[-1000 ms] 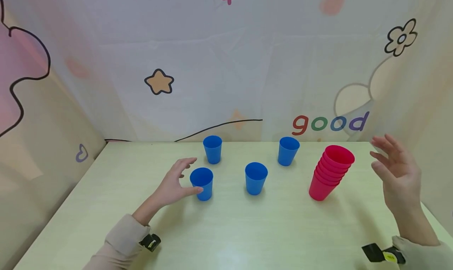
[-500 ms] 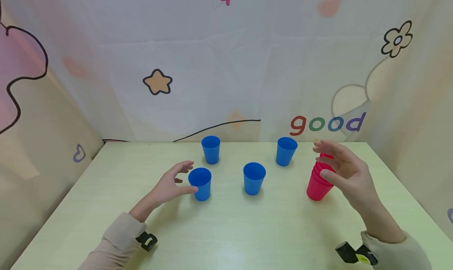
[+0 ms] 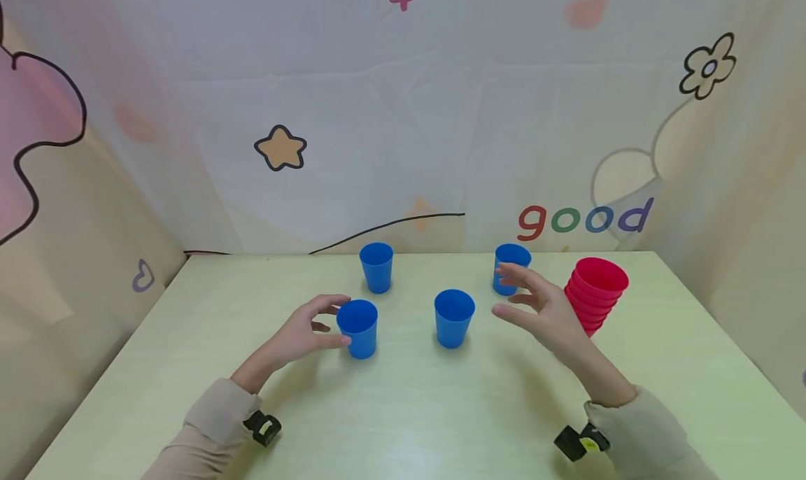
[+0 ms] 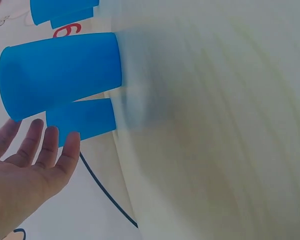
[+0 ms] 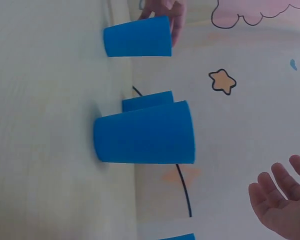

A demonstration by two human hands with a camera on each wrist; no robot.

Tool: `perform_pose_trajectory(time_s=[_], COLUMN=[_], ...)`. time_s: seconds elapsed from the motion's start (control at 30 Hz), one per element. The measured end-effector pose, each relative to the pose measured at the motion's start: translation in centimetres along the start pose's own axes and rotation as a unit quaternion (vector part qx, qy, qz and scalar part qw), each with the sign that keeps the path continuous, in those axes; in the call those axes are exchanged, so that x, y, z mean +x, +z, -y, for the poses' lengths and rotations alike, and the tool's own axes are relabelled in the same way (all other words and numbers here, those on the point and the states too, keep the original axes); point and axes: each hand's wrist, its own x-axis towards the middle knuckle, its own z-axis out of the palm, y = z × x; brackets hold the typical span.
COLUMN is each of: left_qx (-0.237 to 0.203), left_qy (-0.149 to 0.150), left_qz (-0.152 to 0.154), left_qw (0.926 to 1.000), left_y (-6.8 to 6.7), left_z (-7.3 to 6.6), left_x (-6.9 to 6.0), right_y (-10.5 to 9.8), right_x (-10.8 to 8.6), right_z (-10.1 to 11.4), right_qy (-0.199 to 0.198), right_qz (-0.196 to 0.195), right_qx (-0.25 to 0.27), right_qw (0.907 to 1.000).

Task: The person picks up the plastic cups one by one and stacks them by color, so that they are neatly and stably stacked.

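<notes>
Two blue cups stand upright in the front row, the left front cup and the right front cup. My left hand lies around the near left side of the left front cup, thumb and fingers spread; in the left wrist view the fingers come close to that cup, and contact cannot be made out. My right hand hovers with parted, gently bent fingers, right of the right front cup. It partly covers the back right blue cup. The right wrist view has the hand apart from the nearest cup.
A back left blue cup stands behind the front row. At the right, a leaning-looking stack of red cups is partly hidden by my right hand. The pale table ends at a printed cloth backdrop.
My right hand has swept left, from right of the red stack, across it, to beside the right front blue cup. My left hand has barely moved, and the cups stand where they were.
</notes>
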Motion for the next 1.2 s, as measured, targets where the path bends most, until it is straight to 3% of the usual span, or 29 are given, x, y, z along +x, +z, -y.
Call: perform_pose_trajectory(time_s=[0.17, 0.57, 1.2], left_qx=[-0.004, 0.005, 0.004], left_qy=[0.001, 0.006, -0.01], left_qz=[-0.003, -0.004, -0.011], left_qw=[1.0, 1.0, 0.9999], left_y=[0.1, 0.0, 0.2], left_z=[0.2, 0.2, 0.3], left_x=[0.0, 0.2, 0.4], right_y=[1.6, 3.7, 4.5], right_x=[1.2, 2.4, 3.0], right_z=[-2.0, -4.5, -4.8], right_qy=[0.04, 0.072, 0.09], right_qz=[0.038, 0.094, 0.095], right_qx=[-0.027, -0.063, -0.081], right_qw=[0.9981, 0.991, 0.9881])
